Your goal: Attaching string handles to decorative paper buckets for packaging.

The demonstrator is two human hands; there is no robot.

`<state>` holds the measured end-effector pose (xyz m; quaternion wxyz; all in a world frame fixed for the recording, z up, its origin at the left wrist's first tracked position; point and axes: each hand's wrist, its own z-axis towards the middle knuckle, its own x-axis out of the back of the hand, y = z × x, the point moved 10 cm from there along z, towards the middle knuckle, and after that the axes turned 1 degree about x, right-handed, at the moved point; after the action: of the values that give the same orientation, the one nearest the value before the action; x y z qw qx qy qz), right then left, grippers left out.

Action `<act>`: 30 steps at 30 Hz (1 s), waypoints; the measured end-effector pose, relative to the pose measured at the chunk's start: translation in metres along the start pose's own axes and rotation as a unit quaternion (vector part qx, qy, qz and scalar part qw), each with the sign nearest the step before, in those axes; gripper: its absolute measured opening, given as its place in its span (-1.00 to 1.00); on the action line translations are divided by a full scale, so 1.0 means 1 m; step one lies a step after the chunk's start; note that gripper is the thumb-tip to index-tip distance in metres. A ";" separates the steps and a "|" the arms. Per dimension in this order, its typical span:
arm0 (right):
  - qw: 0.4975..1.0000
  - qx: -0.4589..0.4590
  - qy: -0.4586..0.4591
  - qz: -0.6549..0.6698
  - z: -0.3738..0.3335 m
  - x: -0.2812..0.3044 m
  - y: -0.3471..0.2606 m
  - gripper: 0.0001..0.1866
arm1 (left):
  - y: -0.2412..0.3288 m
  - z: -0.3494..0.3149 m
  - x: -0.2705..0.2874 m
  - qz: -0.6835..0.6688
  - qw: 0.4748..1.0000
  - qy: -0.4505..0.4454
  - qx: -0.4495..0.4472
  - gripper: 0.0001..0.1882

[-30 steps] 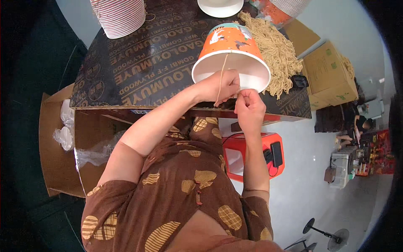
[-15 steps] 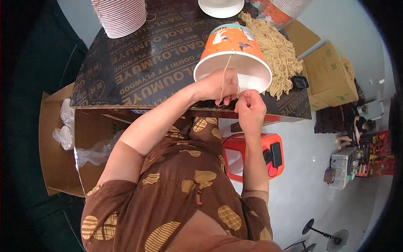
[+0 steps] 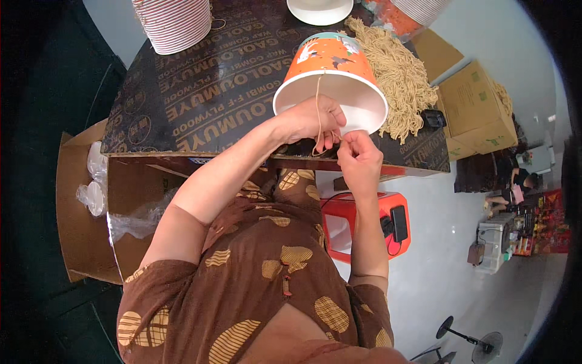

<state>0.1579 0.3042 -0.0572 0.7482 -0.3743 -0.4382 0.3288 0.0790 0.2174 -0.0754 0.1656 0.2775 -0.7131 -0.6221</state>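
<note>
Orange bucket (image 3: 334,59) is shifting slightly away from the yarn heap (image 3: 397,82), sitting left of it, so both hands are adjusting around the cord (image 3: 317,98). Right hand (image 3: 360,159) is pinching cord, seemingly; left hand's (image 3: 309,119) grip is loosening, can't tell if it's holding any.

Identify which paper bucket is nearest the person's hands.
The single orange bucket, its open mouth toward the camera: the left hand and right hand are near its rim. The upper-left stack and upper-right stack are farther off.

Bare left forearm (image 3: 233,164) slanting inward, bare left hand (image 3: 312,119) loosely curled, straighter bare right forearm (image 3: 369,233), bare right hand (image 3: 361,158) pinched close by
</note>
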 end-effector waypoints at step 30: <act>0.959 0.188 0.110 -0.180 -0.003 0.013 -0.040 -0.92 | 0.012 -0.005 -0.008 0.090 0.995 0.014 -0.047 -0.66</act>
<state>0.1720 0.2936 -0.0188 0.8955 -0.1759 -0.3435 0.2217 0.0854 0.2191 -0.0621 0.2437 0.2123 -0.7030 -0.6335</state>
